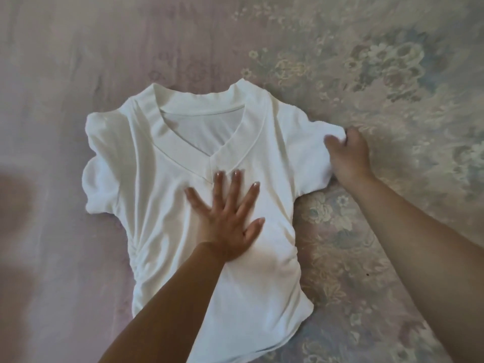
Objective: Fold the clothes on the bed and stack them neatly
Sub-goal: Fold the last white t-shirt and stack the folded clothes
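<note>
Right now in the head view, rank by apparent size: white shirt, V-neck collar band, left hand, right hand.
1. white shirt
2. V-neck collar band
3. left hand, spread flat on the shirt
4. right hand, curled on the sleeve edge; it looks smaller, partly because it lies farther away.

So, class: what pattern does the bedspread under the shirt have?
A faded floral pattern on the bedspread, clearest in the head view.

One white V-neck shirt (183,158) on one bed (366,74). Shirt count: two short sleeves, one each side, one neckband. Two hands in view: one left hand (227,218), one right hand (348,155). Two bare forearms. One floral bedcover, no second garment visible, no stack. Total: one garment, one bed, two hands.
</note>
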Tool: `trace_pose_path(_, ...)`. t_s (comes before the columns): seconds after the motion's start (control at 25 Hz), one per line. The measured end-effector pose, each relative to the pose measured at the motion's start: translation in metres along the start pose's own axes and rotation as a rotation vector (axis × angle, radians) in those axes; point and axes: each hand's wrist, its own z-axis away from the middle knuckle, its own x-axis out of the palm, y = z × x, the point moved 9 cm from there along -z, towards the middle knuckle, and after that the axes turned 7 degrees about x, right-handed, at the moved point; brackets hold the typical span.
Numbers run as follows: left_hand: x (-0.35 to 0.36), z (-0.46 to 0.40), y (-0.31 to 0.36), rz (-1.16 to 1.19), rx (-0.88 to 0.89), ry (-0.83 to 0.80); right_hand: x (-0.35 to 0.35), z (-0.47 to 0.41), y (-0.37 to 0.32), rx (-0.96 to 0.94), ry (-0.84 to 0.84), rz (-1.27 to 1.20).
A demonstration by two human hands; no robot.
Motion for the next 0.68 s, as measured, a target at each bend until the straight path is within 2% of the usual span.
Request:
trace_pose_path(0.12, -0.005, -0.002, 0.002, 0.027, 0.003, -0.031, -0.033, 0.006, 0.016, 0.103, 0.069, -0.077)
trace_pose_path(0.32, -0.018, -0.002, 0.005, 0.079, 0.001, -0.155, 0.01, 0.035, -0.049, 0.012, -0.113, -0.08)
trace_pose_path(0.4, -0.038, 0.002, -0.001, 0.142, -0.034, -0.07, 0.057, 0.059, -0.085, 0.014, -0.305, -0.152)
trace_pose_path(0.48, -0.056, 0.021, -0.014, 0.245, -0.16, 0.091, 0.103, 0.087, -0.101, 0.064, -0.558, -0.167)
trace_pose_path(0.52, -0.063, 0.036, -0.018, 0.27, -0.213, 0.192, 0.111, 0.096, -0.098, 0.074, -0.594, -0.133)
trace_pose_path(0.6, -0.071, 0.067, -0.014, 0.296, -0.247, 0.355, 0.093, 0.107, -0.079, 0.015, -0.445, -0.005)
trace_pose_path(0.68, -0.074, 0.081, -0.012, 0.303, -0.223, 0.401, 0.07, 0.128, -0.045, -0.091, -0.307, 0.291)
